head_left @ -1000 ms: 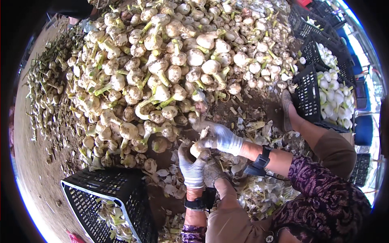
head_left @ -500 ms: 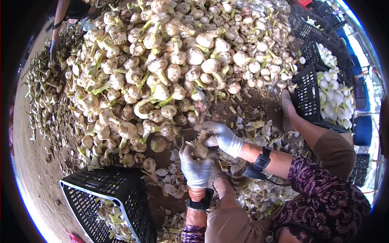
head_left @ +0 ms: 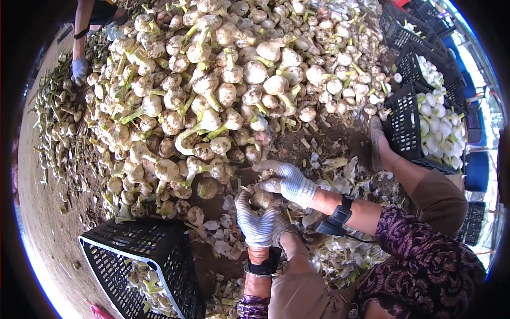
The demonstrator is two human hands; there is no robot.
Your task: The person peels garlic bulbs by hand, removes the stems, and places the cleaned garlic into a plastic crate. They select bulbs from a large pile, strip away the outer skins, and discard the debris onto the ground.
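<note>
While left hand (head_left: 256, 223) holds bulb (head_left: 261, 199), heap (head_left: 206, 84) lies ahead, black crate (head_left: 178, 250) leftward.

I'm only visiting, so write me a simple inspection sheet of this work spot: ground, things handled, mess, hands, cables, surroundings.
Surface: brown soil ground, littered with plant bits.
Job's things: one garlic bulb in hand; a large heap of bulbs in front.
Clutter: pale peelings around the feet; a black crate at lower left holds leafy scraps.
Hands: gloved left hand holds the bulb; gloved right hand is at it, grip unclear.
Cables: a thin dark cord near the right wrist device.
Surroundings: crate of whiter bulbs at right; another person's gloved hand at upper left.
</note>
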